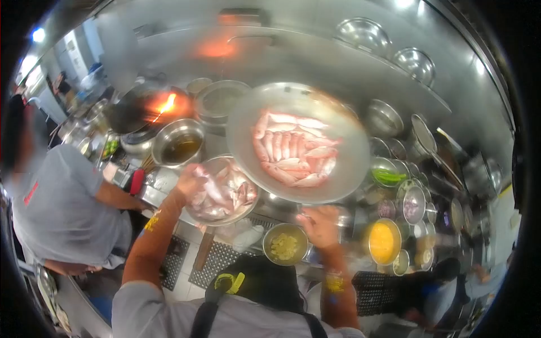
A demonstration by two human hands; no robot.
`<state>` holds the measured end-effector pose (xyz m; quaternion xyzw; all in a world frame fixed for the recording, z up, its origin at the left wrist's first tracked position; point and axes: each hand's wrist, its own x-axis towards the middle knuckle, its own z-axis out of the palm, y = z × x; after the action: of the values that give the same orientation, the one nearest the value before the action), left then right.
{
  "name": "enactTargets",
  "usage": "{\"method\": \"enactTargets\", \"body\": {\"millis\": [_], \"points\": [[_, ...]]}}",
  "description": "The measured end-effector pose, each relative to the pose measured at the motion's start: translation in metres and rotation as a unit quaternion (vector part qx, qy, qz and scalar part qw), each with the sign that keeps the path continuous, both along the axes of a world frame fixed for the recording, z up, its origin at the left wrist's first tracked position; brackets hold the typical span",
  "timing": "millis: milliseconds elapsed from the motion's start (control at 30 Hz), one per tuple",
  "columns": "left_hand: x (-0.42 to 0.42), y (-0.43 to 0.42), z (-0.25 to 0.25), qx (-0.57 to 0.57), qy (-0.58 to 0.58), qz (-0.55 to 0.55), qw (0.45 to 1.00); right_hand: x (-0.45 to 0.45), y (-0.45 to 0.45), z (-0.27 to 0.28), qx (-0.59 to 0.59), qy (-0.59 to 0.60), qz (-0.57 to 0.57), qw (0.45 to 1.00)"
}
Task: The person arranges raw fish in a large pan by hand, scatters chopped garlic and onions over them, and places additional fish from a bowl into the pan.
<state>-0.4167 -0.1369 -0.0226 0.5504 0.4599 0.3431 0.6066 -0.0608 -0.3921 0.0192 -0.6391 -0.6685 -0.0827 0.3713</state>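
My left hand (193, 181) is closed on a pinkish raw fish (212, 190), held over a metal bowl (252, 207) of similar fish. To the right of that bowl, a large wok (352, 163) holds many pale pink fish (288, 147), some side by side in a row and others around them. Below the wok's near rim is my right hand (320, 226), slightly blurred, its fingers loosely apart and nothing visible in them. Near it stands a small metal bowl (269, 248) of chopped yellowish pieces (286, 247).
A flame (167, 105) burns at a dark wok (128, 115) at back left. Nearby is a pot of brown liquid (181, 149). Bowls of orange liquid (384, 241) and green vegetables (389, 177) crowd the right. A co-worker in a grey shirt (62, 197) bends at the left.
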Motion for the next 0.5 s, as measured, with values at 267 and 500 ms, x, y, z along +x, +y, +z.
{"method": "enactTargets", "body": {"millis": [267,500], "points": [[-0.039,0.021,-0.030,0.249,0.240,-0.109,0.932,0.002,0.001,-0.002,-0.010,-0.014,-0.009,1.000],[-0.022,0.002,0.010,0.259,0.394,-0.117,0.874,0.000,0.000,-0.002,-0.010,-0.007,-0.006,1.000]]}}
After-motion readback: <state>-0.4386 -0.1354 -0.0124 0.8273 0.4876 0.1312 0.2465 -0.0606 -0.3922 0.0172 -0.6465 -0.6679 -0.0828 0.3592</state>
